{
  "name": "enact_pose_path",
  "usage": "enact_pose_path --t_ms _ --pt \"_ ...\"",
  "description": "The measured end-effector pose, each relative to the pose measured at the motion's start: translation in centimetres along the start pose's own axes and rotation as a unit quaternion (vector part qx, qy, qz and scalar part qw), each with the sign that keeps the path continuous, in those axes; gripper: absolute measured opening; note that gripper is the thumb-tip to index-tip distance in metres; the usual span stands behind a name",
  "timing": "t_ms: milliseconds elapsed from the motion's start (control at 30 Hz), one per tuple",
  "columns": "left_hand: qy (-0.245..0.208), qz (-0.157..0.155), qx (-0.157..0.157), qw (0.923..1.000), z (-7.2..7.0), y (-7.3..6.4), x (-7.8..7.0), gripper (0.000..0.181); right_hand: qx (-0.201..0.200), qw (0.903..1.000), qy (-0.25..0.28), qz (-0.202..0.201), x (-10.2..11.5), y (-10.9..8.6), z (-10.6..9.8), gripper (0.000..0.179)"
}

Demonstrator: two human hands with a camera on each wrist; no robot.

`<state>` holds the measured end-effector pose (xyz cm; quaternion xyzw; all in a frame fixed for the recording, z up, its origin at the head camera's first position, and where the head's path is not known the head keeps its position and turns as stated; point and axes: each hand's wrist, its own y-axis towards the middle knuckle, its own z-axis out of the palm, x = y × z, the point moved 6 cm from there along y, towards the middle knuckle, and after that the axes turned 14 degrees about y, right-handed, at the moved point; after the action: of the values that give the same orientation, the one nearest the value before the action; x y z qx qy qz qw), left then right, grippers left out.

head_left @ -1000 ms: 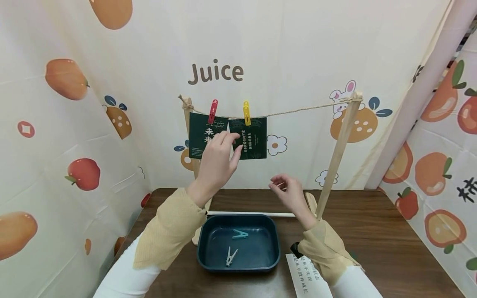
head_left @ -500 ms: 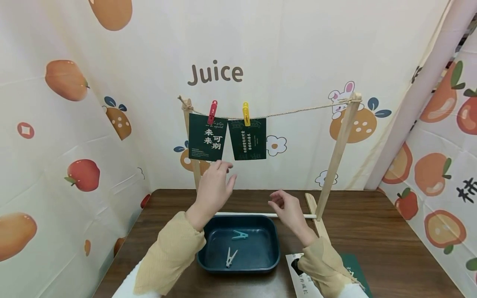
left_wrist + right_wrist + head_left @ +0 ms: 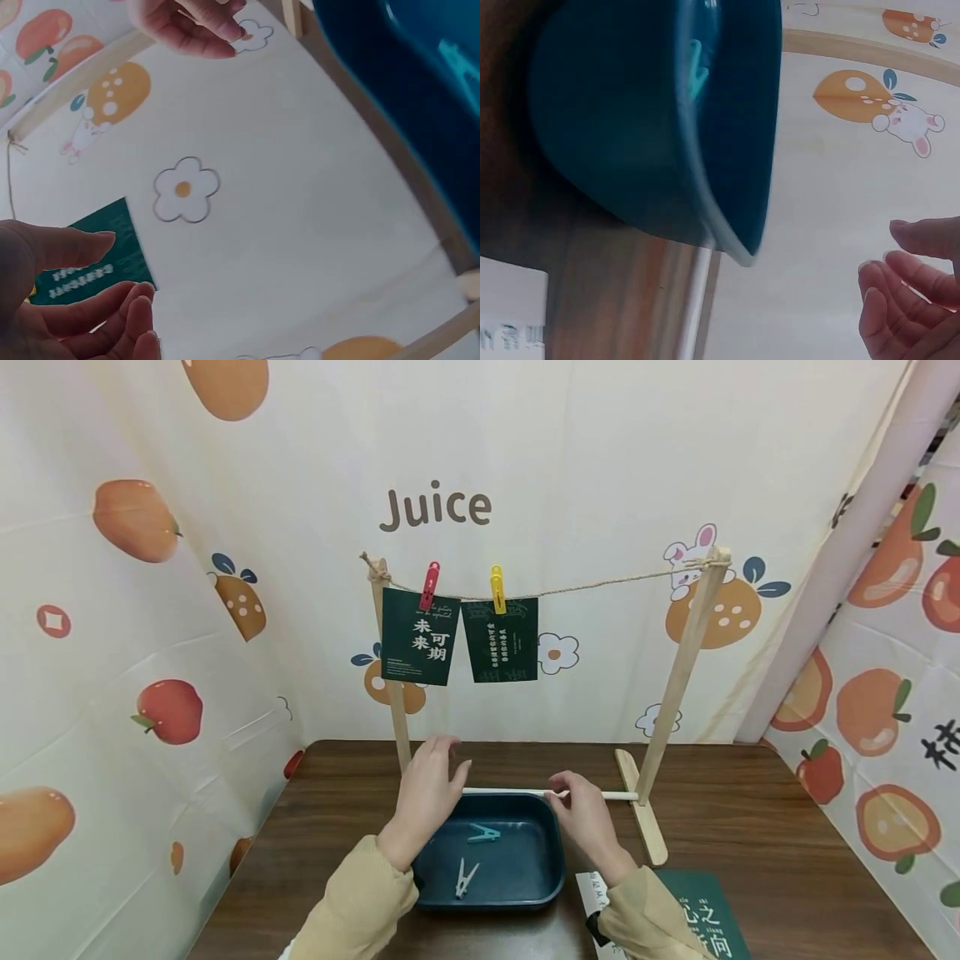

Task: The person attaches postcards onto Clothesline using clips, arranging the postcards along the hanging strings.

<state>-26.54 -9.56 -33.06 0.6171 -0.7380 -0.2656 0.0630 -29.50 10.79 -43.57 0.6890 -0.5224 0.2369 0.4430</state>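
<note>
My left hand (image 3: 427, 797) hovers over the back left rim of the dark blue basin (image 3: 517, 903), fingers relaxed and holding nothing. Beyond the basin's back right corner is my right hand (image 3: 587, 820), loosely curled with nothing held; the right wrist view shows its thumb and fingers apart. Inside the basin lie a teal clothespin (image 3: 483, 833) and a pale grey clothespin (image 3: 466, 877). Above, a red clothespin (image 3: 429, 586) pins one dark green card (image 3: 416, 647) to the twine (image 3: 600, 583), and a yellow clothespin (image 3: 497, 589) pins another green card (image 3: 517, 647).
Wooden posts (image 3: 682, 681) on feet hold the twine, joined low by a white rod (image 3: 618, 795). A white card (image 3: 592, 893) and a green card (image 3: 708, 906) lie on the brown table (image 3: 787, 843), partly under my right forearm. A fruit-print curtain (image 3: 600, 468) hangs behind.
My left hand has dropped from in front of the hanging cards to the basin's back rim. My right hand has also lowered, and the green card on the table has come into sight.
</note>
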Motion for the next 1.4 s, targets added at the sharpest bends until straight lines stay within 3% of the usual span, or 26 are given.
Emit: enact_pose_path --t_ms 200,500,933,1200,1400 --pt "0.000 -0.012 0.021 0.9997 2.1 -1.6 0.7 0.028 0.002 0.9993 -0.026 0.026 -0.9 -1.1 0.5 0.019" --pt "-0.007 -0.051 0.076 0.9958 5.4 -3.9 1.4 0.034 0.014 0.9968 -0.056 0.055 -2.2 -2.2 1.2 0.023" --pt "0.001 -0.093 0.147 0.9847 9.6 -6.3 2.4 0.037 0.045 0.9918 -0.046 0.111 -3.6 -2.9 2.0 0.029" --pt "0.019 -0.109 0.193 0.9749 12.0 -7.3 2.6 0.043 0.041 0.9897 -0.046 0.129 -4.2 -3.1 2.1 0.013" --pt "0.038 -0.134 0.210 0.9677 13.3 -7.9 3.1 0.047 0.035 0.9894 -0.047 0.132 -4.5 -3.1 2.2 0.012"
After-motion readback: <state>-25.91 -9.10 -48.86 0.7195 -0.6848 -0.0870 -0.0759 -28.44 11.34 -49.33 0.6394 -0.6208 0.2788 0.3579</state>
